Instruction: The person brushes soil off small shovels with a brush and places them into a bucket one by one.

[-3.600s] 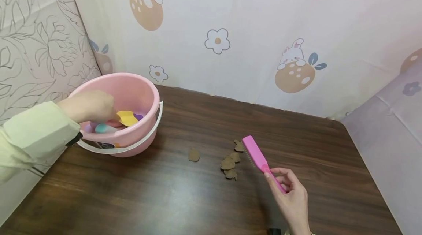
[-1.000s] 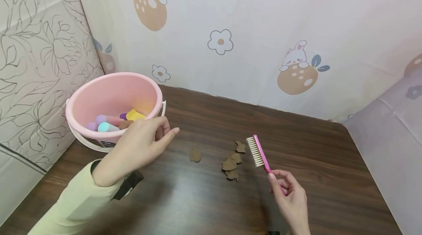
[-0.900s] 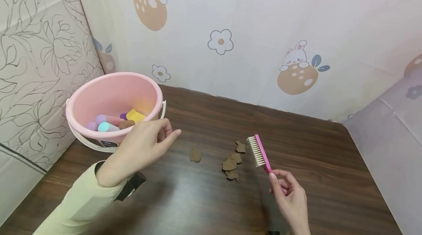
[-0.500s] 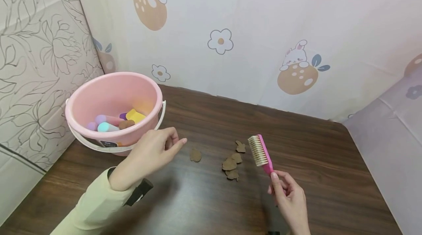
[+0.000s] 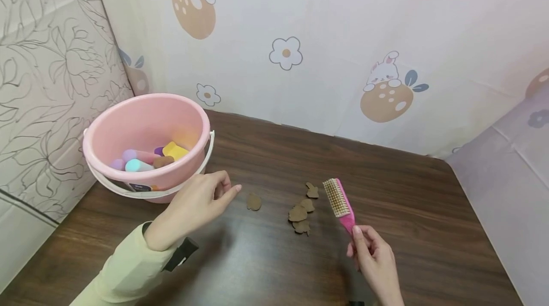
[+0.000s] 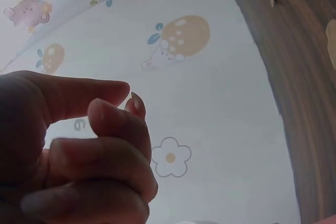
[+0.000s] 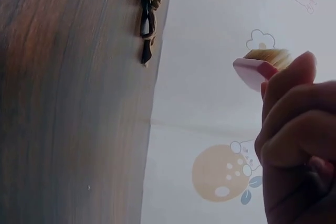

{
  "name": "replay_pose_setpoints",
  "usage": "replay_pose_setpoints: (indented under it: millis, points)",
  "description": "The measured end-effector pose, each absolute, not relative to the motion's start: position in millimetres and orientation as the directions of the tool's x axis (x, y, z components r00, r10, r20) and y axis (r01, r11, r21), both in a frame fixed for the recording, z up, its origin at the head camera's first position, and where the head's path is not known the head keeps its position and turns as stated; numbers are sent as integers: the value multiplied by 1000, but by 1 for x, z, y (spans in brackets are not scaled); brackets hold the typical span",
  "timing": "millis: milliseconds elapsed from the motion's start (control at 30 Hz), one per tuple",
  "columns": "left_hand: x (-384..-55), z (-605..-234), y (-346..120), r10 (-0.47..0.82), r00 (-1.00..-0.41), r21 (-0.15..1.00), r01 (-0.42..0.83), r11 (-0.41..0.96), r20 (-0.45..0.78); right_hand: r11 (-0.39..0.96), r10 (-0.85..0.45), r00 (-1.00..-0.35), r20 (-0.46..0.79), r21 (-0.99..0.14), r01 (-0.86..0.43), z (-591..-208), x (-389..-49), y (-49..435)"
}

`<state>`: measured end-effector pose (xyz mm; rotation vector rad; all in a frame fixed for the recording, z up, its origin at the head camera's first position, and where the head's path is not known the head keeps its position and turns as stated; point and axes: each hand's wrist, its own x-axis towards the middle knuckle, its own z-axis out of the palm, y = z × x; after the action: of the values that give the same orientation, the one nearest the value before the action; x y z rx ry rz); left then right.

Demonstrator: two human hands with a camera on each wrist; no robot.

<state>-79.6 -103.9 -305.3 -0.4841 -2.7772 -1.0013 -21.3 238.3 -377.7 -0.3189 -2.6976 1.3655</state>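
A pink brush (image 5: pixel 337 198) with cream bristles is gripped by its handle in my right hand (image 5: pixel 375 260), raised above the table. Its bristles face the head camera; the right wrist view shows the brush head (image 7: pixel 257 69) side-on. To its left lie several thin brown flat pieces (image 5: pixel 298 213), some overlapping. A single brown piece (image 5: pixel 254 202) sits apart, close to my left hand (image 5: pixel 195 208). That hand hovers in front of the pink bucket (image 5: pixel 146 120), fingers loosely curled. In the left wrist view nothing shows between thumb and fingers.
Inside the bucket are a yellow item (image 5: pixel 175 151), a brown item (image 5: pixel 163 161) and several pastel round-ended pieces (image 5: pixel 139 165). Its white handle (image 5: pixel 208 153) hangs down in front. Patterned sheets (image 5: pixel 326 20) stand behind and at both sides of the dark wooden table (image 5: pixel 257 268).
My left hand has come out of the bucket and moved right and toward me, to in front of it. The brush has turned, so its bristles now face the head camera.
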Motion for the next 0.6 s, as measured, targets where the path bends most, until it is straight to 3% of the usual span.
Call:
replay_pose_setpoints:
  millis: [600]
  points:
    - [-81, -310, -108, 243, -939, 576, 343, 742, 245, 609, 264, -951, -161, -736, 294, -379, -24, 245]
